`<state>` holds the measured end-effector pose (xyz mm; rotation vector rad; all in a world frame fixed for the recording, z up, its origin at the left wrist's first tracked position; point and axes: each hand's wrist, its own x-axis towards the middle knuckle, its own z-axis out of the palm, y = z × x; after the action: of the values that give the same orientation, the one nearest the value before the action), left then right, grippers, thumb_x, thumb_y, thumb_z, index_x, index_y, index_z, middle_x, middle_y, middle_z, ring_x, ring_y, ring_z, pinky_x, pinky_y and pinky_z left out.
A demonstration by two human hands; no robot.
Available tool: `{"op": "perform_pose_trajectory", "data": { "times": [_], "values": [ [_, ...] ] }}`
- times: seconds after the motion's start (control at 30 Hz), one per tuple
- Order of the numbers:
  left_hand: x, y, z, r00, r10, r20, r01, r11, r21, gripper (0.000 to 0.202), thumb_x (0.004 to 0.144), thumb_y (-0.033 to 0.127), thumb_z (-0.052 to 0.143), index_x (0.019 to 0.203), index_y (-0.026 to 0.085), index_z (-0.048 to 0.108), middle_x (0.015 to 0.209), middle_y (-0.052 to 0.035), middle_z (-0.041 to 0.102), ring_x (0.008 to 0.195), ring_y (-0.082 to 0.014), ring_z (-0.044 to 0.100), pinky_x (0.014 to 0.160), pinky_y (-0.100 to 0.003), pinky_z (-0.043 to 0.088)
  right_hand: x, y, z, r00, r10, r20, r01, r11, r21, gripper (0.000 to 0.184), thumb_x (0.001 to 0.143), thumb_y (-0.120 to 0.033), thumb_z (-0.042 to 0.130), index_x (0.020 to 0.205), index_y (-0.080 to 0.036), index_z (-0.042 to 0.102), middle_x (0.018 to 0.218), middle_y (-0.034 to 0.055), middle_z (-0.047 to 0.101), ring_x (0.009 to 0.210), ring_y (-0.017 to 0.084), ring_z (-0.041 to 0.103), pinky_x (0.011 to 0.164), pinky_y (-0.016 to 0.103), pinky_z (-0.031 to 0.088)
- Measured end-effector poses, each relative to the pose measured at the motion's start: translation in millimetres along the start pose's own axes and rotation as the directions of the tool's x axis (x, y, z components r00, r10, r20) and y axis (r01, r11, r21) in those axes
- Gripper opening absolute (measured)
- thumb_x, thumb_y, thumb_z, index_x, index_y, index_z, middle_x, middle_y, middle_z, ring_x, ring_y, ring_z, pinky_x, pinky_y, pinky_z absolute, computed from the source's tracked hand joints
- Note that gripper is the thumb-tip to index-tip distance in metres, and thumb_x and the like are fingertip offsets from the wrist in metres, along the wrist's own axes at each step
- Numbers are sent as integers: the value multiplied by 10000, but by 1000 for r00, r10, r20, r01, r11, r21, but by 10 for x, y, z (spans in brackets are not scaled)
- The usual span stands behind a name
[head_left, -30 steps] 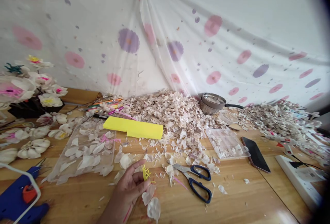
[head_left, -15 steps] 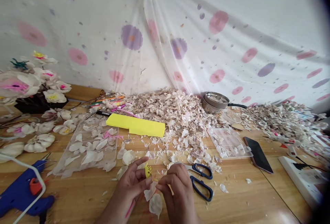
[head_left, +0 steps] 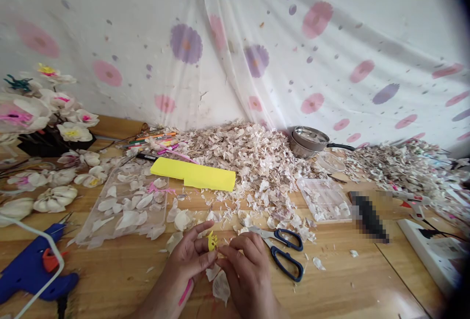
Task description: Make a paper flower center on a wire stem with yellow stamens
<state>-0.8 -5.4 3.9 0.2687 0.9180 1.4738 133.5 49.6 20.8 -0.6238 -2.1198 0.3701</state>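
My left hand (head_left: 191, 256) pinches a small yellow piece of paper with a fringed edge (head_left: 212, 242) between thumb and fingers. Close against it, my right hand (head_left: 246, 266) has its thumb and forefinger pressed together at the paper's lower right side. Whatever is between those right fingertips is too small to make out. Below the hands lies a pale, thin petal (head_left: 221, 287), partly covered by the right hand. A pair of scissors with dark blue handles (head_left: 272, 239) rests on the table just right of my right hand, blades partly hidden.
A folded yellow sheet (head_left: 193, 174) lies in front of a large heap of dry petals (head_left: 242, 155). Left are a clear tray (head_left: 88, 231) with petals and a blue glue gun (head_left: 35, 265). Right are a clear compartment box (head_left: 325, 201), a pan (head_left: 310, 138) and a white power strip (head_left: 429, 250).
My right hand has moved slightly left, its fingertips now meeting the yellow paper by my left thumb. The left hand keeps its hold. The view has shifted a little.
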Motion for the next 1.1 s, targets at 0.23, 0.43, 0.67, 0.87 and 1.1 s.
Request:
{"op": "perform_pose_trajectory", "data": {
  "times": [0.23,0.43,0.67,0.87,1.1],
  "values": [
    [61,-50,-38,998,42,35,-43,999,16,614,569,241,861,1100,198,556,645,-1,653,547,-105,544,536,-203,393,-2,15,-2,1000,-7,-11,7,1000,26,165,913,-181,540,762,-196,605,684,19,613,663,160,502,614,298,397],
    [-12,14,47,999,38,26,-41,994,103,634,601,264,836,1140,199,509,687,-10,653,629,-139,570,589,-233,428,-32,24,-11,1000,9,15,-10,1000,29,207,955,-226,469,779,-198,575,710,24,612,686,164,507,622,300,405],
    [-27,33,54,999,38,20,-40,990,135,653,614,288,827,1160,193,482,700,-14,654,655,-149,564,622,-253,439,-73,47,3,998,16,55,-18,1000,24,205,956,-232,468,775,-192,556,731,26,610,706,167,496,636,302,397],
    [-23,-6,-3,997,43,69,-55,983,176,618,660,292,801,1183,203,484,717,-16,643,658,-144,555,619,-251,408,-87,42,11,996,-17,84,17,1000,0,182,951,-192,457,791,-199,542,717,27,592,713,175,472,631,297,376],
    [-58,-24,-38,985,116,126,-154,919,362,618,747,362,716,1255,214,396,731,2,623,686,-155,545,637,-262,433,-91,6,-34,964,163,211,-202,963,177,246,928,-184,398,691,-189,460,703,23,513,710,170,448,660,307,351]
  ]
}}
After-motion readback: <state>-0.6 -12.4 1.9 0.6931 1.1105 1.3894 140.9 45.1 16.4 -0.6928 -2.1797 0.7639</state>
